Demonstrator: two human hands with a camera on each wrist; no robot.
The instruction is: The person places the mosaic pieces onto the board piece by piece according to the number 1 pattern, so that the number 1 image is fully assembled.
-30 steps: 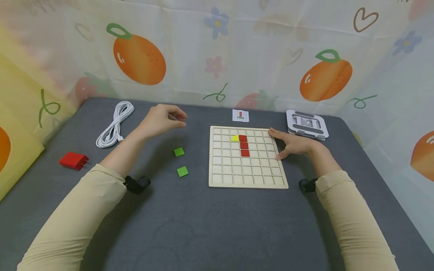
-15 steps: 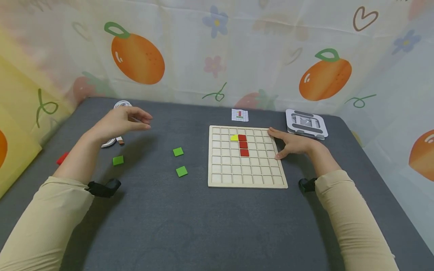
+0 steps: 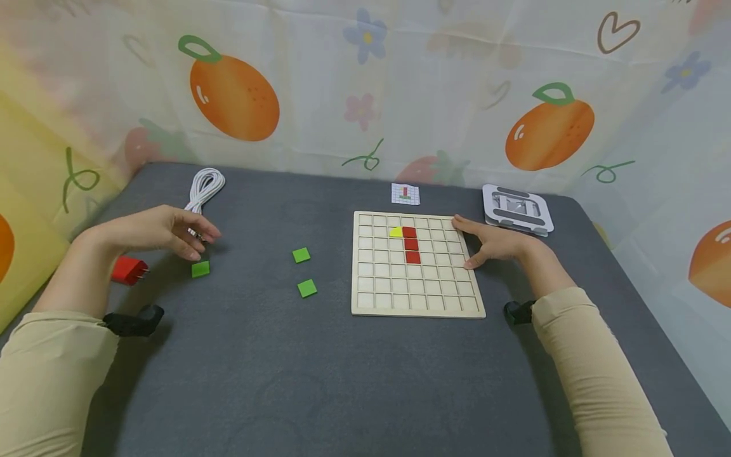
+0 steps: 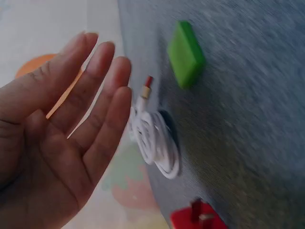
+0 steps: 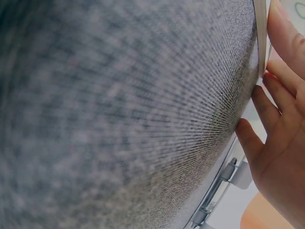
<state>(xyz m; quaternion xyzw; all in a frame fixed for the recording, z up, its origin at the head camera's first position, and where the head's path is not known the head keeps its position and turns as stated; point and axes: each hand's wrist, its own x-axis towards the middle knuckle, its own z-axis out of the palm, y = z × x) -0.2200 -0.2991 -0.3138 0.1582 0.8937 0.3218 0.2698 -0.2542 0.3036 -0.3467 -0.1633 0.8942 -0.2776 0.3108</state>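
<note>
My left hand [image 3: 162,231] hovers at the left side of the table, fingers relaxed and holding nothing. Its fingertips are close over a green square tile [image 3: 200,270], which lies apart from the fingers in the left wrist view [image 4: 186,55]. Two more green tiles lie farther right, one behind [image 3: 301,255] and one in front [image 3: 307,288]. My right hand [image 3: 499,244] rests at the right edge of a wooden grid board [image 3: 417,304], thumb and fingers spread along it. On the board sit a column of red tiles [image 3: 411,245] and one yellow piece [image 3: 396,232].
A coiled white cable [image 3: 207,185] lies behind my left hand, and a red plug adapter [image 3: 128,270] sits beneath the wrist. Behind the board is a small card [image 3: 405,193] with a coloured grid pattern. A white and grey folding stand [image 3: 516,209] lies at back right.
My left hand has moved left and lower, from between the cable and board to above the left green tile, which its arm covered at first. My right hand stays on the board.
</note>
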